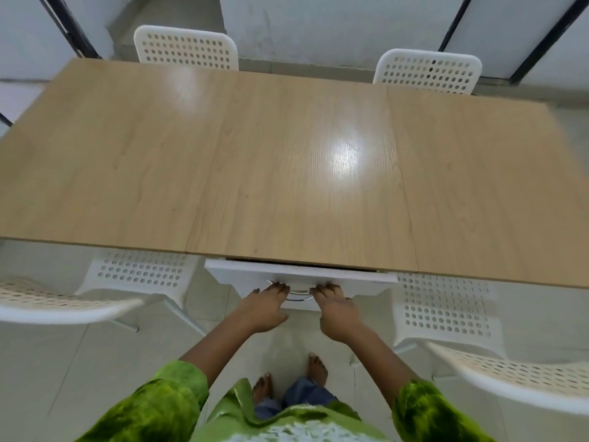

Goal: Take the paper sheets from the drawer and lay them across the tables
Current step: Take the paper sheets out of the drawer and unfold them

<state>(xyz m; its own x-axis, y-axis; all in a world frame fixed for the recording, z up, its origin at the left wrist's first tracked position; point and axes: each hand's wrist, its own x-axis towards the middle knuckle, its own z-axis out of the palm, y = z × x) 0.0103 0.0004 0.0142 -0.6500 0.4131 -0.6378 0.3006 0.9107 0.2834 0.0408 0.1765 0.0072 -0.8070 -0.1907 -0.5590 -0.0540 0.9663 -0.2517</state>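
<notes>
A white drawer (350, 277) sticks out a little from under the near edge of the light wooden table (255, 161). A thin dark gap shows between the drawer front and the tabletop. Its curved metal handle (299, 295) hangs at the middle of the front. My left hand (266, 306) grips the handle's left end and my right hand (336, 309) grips its right end, fingers curled over it. The drawer's inside is hidden under the tabletop, and no paper sheets are in sight.
White perforated chairs stand around the table: two at the far side (186, 47) (427, 71), two tucked in at the near side (140, 275) (446, 311). Another chair's back lies at each lower corner (57, 306) (516, 378). My bare feet (315, 368) stand on pale floor tiles.
</notes>
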